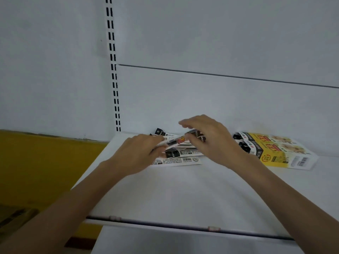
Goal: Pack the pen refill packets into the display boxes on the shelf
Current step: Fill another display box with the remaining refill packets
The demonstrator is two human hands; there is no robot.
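As the person reaches both bare forearms over the white metal shelf point(183, 195), the left hand point(141, 153) and the right hand point(207, 138) meet near its back, sharing one long, narrow pen refill packet point(180, 140) printed in black, white and red. The left hand has its fingers curled round the packet's left end. The right hand pinches the other end between thumb and fingers, with its forefinger raised above. The packet is tilted, its right end higher, and is held just above a loose heap of similar white and black packets point(181, 160) lying flat on the shelf and fanned out at different angles.

To the right of that heap, partly behind the right wrist, yellow, black and white cardboard display boxes point(278, 149) lie flat on the same shelf, side by side and close to the pale back panel point(220, 43). A white upright with black slots point(113, 70) runs up the panel at the left, and beyond it the lower wall is yellow point(36, 162).
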